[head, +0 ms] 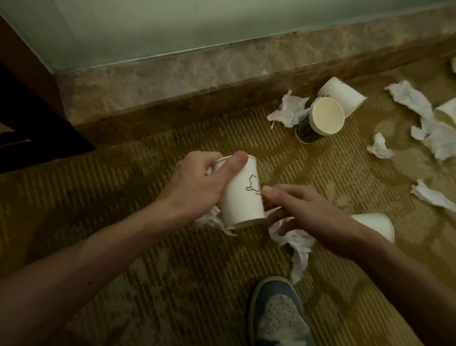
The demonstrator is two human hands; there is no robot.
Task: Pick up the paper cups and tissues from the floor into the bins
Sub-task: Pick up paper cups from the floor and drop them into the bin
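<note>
Beyond the shoe (pixel 280 321), over the carpet (pixel 133 247), the left hand (pixel 195 186) grips a white cup (pixel 242 201) and a tissue wad (pixel 209 220) beneath it. The right hand (pixel 310 217) clutches a hanging tissue (pixel 300 249). Farther from the shoe, a dark cup (pixel 318 120), other cups and loose tissues (pixel 442 135) lie scattered on the carpet.

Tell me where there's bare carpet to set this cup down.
Bare carpet runs between the marble sill and the left hand gripping the white cup, and again left of the shoe. The right side is crowded: tissues and cups lie close together there.
</note>
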